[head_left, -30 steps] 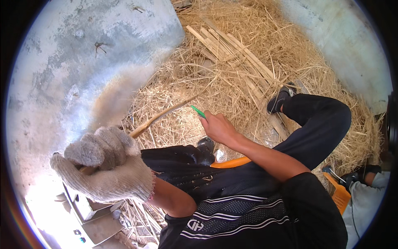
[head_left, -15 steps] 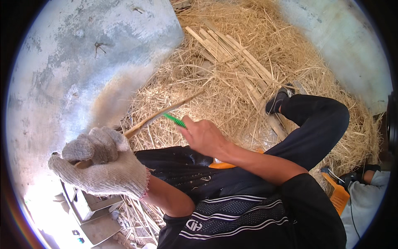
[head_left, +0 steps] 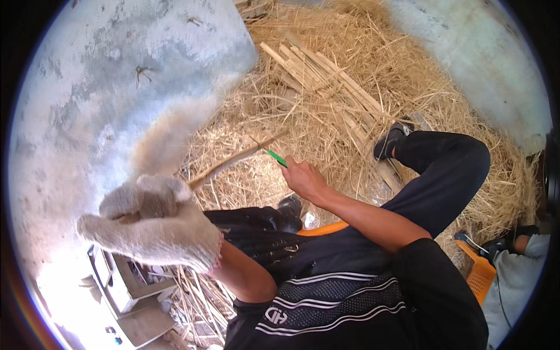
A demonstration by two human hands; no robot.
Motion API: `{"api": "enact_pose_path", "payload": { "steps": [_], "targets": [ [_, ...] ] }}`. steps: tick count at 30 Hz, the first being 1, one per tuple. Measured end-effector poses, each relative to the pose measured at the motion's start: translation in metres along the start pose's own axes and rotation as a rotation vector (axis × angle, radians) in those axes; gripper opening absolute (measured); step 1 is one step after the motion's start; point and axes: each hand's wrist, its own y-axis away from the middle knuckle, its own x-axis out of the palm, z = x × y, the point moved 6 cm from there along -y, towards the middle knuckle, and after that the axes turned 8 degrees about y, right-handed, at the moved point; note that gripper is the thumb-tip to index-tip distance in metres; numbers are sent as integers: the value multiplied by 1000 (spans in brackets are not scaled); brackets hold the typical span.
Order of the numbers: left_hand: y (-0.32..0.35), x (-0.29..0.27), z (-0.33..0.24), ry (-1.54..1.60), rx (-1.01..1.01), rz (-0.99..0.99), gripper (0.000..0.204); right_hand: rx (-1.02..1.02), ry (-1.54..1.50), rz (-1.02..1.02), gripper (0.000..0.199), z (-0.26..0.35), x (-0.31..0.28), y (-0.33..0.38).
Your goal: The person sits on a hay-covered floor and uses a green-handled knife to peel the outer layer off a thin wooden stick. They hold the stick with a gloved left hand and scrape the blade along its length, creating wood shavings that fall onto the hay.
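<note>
My left hand [head_left: 157, 230], in a knitted off-white work glove, is closed round the near end of a long, narrow bamboo strip [head_left: 224, 165]. The strip slants up and to the right, over a bed of shavings. Bare, my right hand [head_left: 304, 179] grips a knife with a green handle [head_left: 277, 157]. Its thin dark blade lies at the strip near the far end; whether the edge touches cannot be made out. My right fingers hide the rear of the handle.
A bundle of split bamboo strips [head_left: 326, 79] lies on a thick layer of straw-like shavings [head_left: 420, 81]. A stained wall [head_left: 87, 76] rises at left. Part of an orange seat [head_left: 324, 228] shows beneath me. Another person's leg [head_left: 528, 280] is beside an orange plastic chair [head_left: 481, 277]; a wooden box [head_left: 125, 286] stands lower left.
My right hand and the knife have moved up and right along the strip toward its far end. The gloved left hand has shifted slightly right with the strip.
</note>
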Motion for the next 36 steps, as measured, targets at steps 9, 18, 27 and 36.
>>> {"api": "enact_pose_path", "payload": {
  "steps": [9,18,27,36],
  "targets": [
    [-4,-6,-3,7,-6,40,61,7,252,-12,29,-45,29,-14],
    [-2,-1,-1,-10,-36,-99,61,241,406,156,27,-140,74,-14],
    [-28,-31,4,41,7,-72,59,432,265,366,28,-58,-45,-25],
    [-35,-47,-1,58,47,-138,54,-1,-132,147,34,101,-95,26]
  ]
}}
